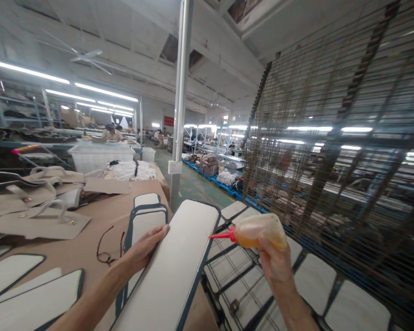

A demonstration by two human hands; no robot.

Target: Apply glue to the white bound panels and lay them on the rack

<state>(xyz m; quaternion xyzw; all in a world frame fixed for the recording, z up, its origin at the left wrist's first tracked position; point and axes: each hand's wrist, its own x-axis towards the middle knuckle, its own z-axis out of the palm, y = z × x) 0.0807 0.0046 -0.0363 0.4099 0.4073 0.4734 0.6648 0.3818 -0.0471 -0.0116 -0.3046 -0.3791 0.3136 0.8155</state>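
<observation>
Far out to the left of the left hand's grip, beige bag pieces (34, 223) with looped handles lie on a brown-covered table (93, 209), and nearer the forearm on that same side rest loose dark-edged panels (44, 296). A pair of eyeglasses (104, 258) (arms unfolded) sits just left of the wrist. Beyond the fingers and partly under them is a small stack of panels (149, 224), also rimmed in dark blue. The left hand (150, 246) clasps the left edge of a long white panel (179, 262), its thumb along that edge; the panel slants from near the body up and away, between the two grips. At its right edge, left of the right hand's grip, points the red nozzle (224, 235) of a squeeze bottle (262, 231) holding amber liquid; whether the tip touches I cannot tell. The right hand (275, 262) is wrapped around the bottle from below. Under and beyond that grip more white panels (315, 276) lie on a wire rack (253, 287), and farther right rises a tall wire framework (317, 151)
</observation>
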